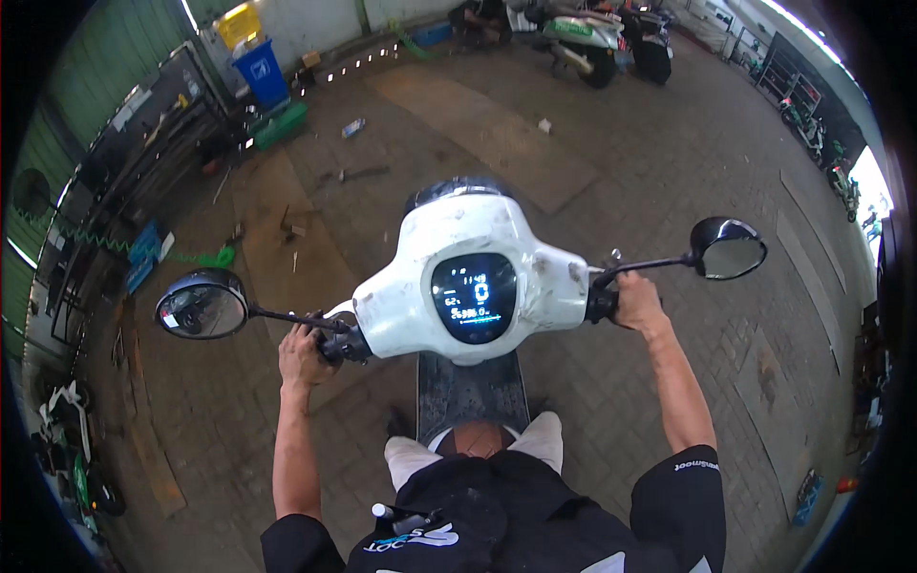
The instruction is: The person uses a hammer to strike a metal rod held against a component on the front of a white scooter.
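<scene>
I sit astride a white scooter whose round display is lit. My left hand is closed round the left handlebar grip, with the fingers reaching toward the lever. Around the right handlebar grip my right hand is closed, its fingers partly hidden. A black left mirror and a black right mirror stick out on stalks beside the hands. Below the handlebar shows the dark footboard.
Ahead on the paved floor lie brown flat sheets and a few loose tools. A workbench runs along the left wall near a blue bin. Parked scooters stand at the back, far right and lower left.
</scene>
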The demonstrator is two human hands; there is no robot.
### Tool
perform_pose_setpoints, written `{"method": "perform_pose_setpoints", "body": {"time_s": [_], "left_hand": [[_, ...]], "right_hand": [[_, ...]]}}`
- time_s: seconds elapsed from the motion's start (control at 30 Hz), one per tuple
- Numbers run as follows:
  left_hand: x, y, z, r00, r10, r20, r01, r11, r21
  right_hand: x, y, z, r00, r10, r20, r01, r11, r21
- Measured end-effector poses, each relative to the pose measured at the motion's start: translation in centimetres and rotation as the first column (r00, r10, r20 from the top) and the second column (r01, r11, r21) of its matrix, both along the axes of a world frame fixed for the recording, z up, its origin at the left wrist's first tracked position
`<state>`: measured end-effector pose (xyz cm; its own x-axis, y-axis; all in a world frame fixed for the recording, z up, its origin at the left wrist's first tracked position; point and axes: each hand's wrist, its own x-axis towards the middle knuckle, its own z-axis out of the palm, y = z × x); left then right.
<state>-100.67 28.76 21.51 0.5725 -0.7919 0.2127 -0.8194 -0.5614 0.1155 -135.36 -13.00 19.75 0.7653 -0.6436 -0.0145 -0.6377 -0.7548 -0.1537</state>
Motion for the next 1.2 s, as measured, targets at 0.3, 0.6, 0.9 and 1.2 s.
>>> {"method": "perform_pose_setpoints", "body": {"time_s": [0.3,0.6,0.9,1.2], "left_hand": [[4.5,-2.8,-2.5,0.991,-0.061,0.12,0.047,0.992,0.121],[4.7,-2.5,-2.4,1.0,-0.017,-0.006,0.017,0.984,0.178],[2.8,-3.5,-0.6,1.0,-0.026,-0.006,0.026,0.999,0.023],[4.6,-2.0,-1.4,0.999,-0.041,-0.024,0.043,0.991,0.126]], "right_hand": [[-1.5,1.6,-3.2,0.997,-0.029,-0.078,0.049,0.963,0.266],[-1.9,2.0,-1.8,0.986,-0.03,-0.166,0.085,0.938,0.337],[-2.0,1.9,-0.4,0.992,-0.082,-0.093,0.098,0.978,0.183],[-2.4,3.4,-0.4,0.996,-0.069,-0.053,0.078,0.977,0.197]]}}
